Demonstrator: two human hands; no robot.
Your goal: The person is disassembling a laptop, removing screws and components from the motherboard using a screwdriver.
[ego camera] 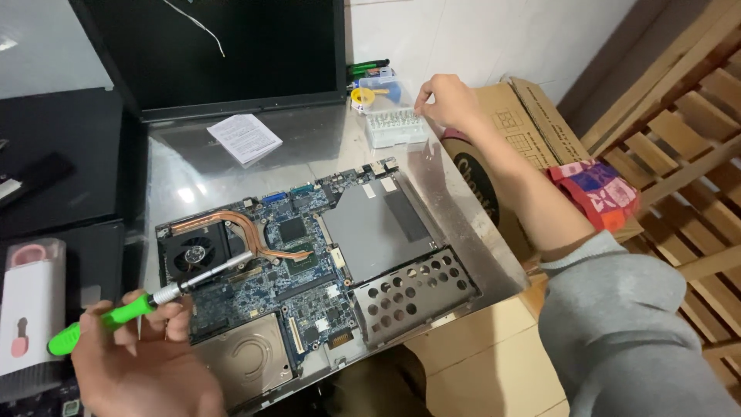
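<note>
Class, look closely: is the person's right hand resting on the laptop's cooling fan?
No: the right hand reaches the clear bit case beyond the board, far from the fan.

The slim screwdriver (147, 303) has a bright green plastic handle and a silver metal shaft; the opened laptop's circuit board (297, 266) is blue with curved copper heat pipes and a black round fan (193, 251); the perforated metal drive cage (409, 292) is grey; the folded cloth (598, 189) is red, pink and blue patchwork; the sleeve (617, 309) is plain grey.
</note>
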